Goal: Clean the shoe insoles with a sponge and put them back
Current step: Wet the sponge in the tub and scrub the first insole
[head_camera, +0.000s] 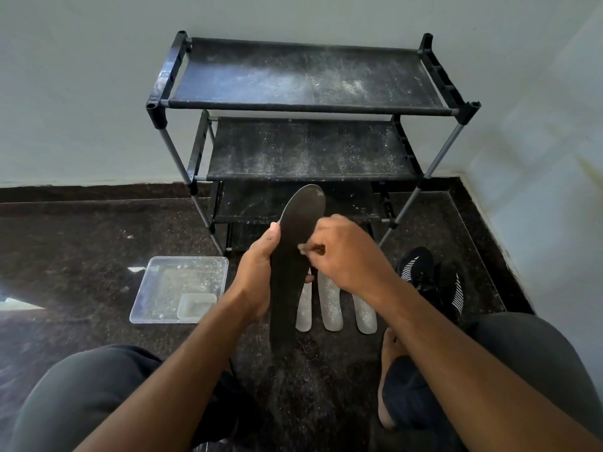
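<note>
In front of the dusty black shoe rack (306, 93), the left hand (257, 275) grips a long dark insole (295, 256) by its edge, thumb curled over the rim, toe end raised. The right hand (349, 252) presses curled fingers onto the insole's face; whatever they pinch is too hidden to tell. On the dark speckled floor (81, 243), three pale grey insoles (329, 301) lie side by side, black sneakers (434, 278) just right, a clear plastic tray (179, 288) left.

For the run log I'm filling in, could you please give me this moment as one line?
left hand: holds dark insole upright | right hand: rubs its face, sponge hidden | three pale insoles on floor | shoes right
</note>
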